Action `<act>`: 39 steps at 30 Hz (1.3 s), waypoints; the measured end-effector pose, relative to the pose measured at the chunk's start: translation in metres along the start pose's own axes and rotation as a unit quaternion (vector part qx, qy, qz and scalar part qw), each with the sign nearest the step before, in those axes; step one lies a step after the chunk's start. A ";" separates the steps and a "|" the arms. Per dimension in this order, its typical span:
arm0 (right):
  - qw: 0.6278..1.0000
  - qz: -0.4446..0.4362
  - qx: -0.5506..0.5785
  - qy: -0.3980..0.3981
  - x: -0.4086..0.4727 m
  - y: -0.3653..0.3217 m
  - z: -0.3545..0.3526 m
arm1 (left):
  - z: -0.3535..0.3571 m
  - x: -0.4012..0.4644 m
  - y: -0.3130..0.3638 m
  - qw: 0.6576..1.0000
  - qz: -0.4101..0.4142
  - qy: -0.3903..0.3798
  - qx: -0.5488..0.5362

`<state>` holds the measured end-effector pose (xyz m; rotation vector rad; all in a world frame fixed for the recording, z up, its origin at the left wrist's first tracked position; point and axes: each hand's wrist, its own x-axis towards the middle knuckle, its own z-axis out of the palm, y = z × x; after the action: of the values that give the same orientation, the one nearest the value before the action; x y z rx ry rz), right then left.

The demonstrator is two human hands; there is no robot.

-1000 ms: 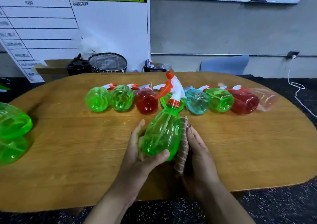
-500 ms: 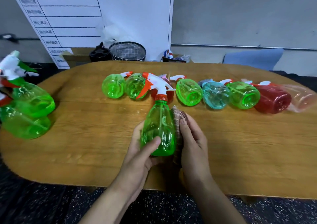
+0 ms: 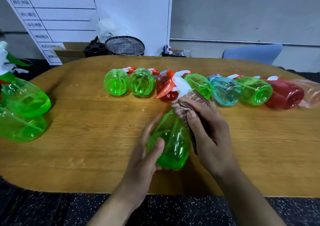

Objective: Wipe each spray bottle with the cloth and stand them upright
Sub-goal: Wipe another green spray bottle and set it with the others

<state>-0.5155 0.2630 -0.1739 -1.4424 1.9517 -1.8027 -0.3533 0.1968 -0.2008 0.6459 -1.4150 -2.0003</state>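
My left hand [image 3: 143,158] grips a green spray bottle [image 3: 170,142] round its lower body and holds it above the wooden table [image 3: 86,130], its white and orange trigger head [image 3: 174,85] pointing away. My right hand [image 3: 209,135] holds a brown cloth [image 3: 187,103] pressed against the bottle's neck and right side. Behind them several bottles lie on their sides in a row: green [image 3: 116,82], green [image 3: 142,82], red [image 3: 164,87], green [image 3: 200,85], blue [image 3: 225,91], green [image 3: 254,91], red [image 3: 284,94], pale pink [image 3: 311,96].
Two green bottles [image 3: 22,111] stand at the table's left edge. Beyond the far edge are a mesh basket [image 3: 125,46], a black holder [image 3: 95,49], a cardboard box [image 3: 69,51], a whiteboard chart [image 3: 52,18] and a blue chair back [image 3: 252,52].
My right hand has slid the cloth up the bottle's side from its body to the neck. The bottle now leans further away. The view has shifted left and down.
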 end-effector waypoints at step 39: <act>0.940 -0.266 -0.182 -0.108 -0.047 -0.009 0.018 | 0.004 0.001 -0.007 0.999 0.027 -0.027 -0.028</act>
<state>-0.4731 0.2839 -0.1947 -2.3665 1.9808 -1.3861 -0.3581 0.2011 -0.2063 0.5279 -1.3886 -2.0212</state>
